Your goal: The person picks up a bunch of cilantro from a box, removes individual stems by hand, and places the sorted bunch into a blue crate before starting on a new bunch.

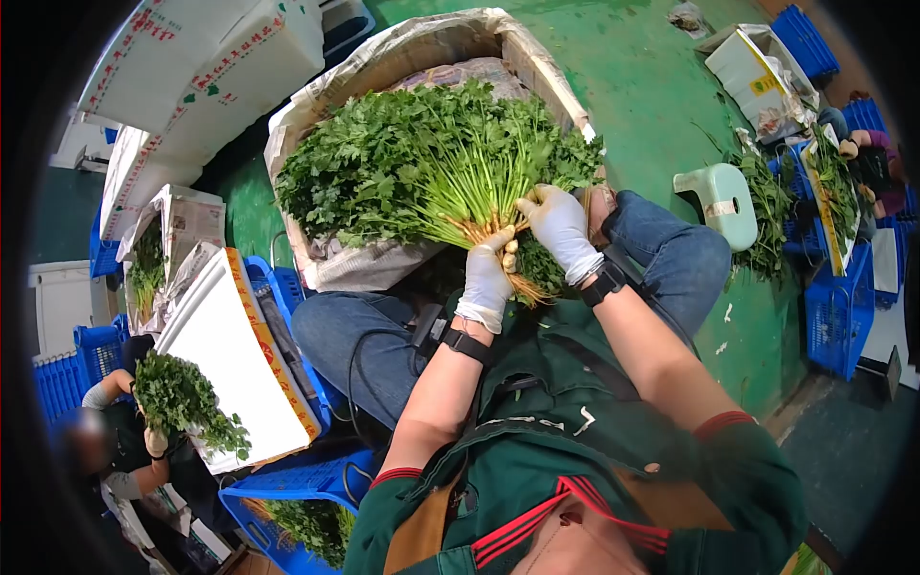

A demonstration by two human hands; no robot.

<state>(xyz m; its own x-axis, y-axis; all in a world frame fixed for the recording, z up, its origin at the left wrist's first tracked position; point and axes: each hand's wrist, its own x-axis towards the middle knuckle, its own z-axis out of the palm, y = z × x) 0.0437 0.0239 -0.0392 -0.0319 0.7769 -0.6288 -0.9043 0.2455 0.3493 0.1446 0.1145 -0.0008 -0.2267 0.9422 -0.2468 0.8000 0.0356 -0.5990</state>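
Observation:
A big bunch of leafy green herbs [422, 163] with pale stems and yellowish roots lies over my lap, its leaves spread across a paper-lined box [422, 48]. My left hand [489, 278], in a white glove, grips the stems just above the roots. My right hand [559, 228], also gloved, rests on the stems beside it, its fingers curled around the bunch. Both wrists wear black bands. My knees in blue jeans [355, 335] show under the bunch.
White cardboard boxes [230, 355] and blue plastic crates [307, 479] stand at the left. A person at lower left holds another herb bunch [177, 398]. A pale green stool [724, 201], more herbs [767, 206], blue crates [839, 311] and another person sit at the right on the green floor.

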